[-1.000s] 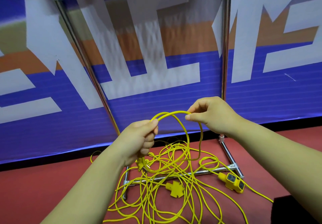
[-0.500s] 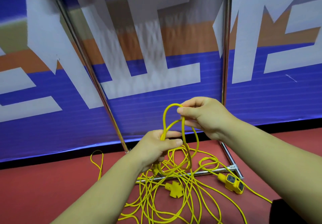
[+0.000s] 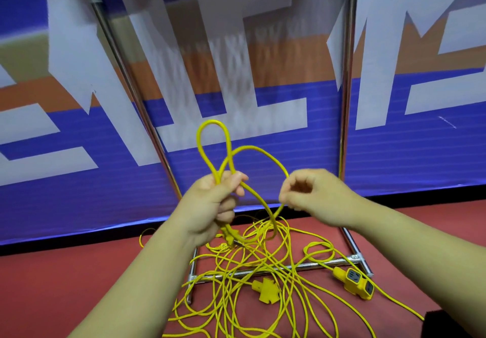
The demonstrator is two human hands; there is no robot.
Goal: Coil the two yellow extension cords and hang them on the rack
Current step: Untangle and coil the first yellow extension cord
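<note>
Coiling in hand, nothing on the rack (image 3: 347,101) yet

We find the left hand (image 3: 213,206) gripping two small loops of yellow cord (image 3: 263,151) at their crossing, evidently so they cannot spring apart. The right hand (image 3: 310,195), fingers curled round the strand just beside, looks set to feed the next turn. The bulk lies tangled on the floor (image 3: 79,272) over the rack's base, socket block (image 3: 355,282) and plug (image 3: 265,289) among it; we judge this an early stage
</note>
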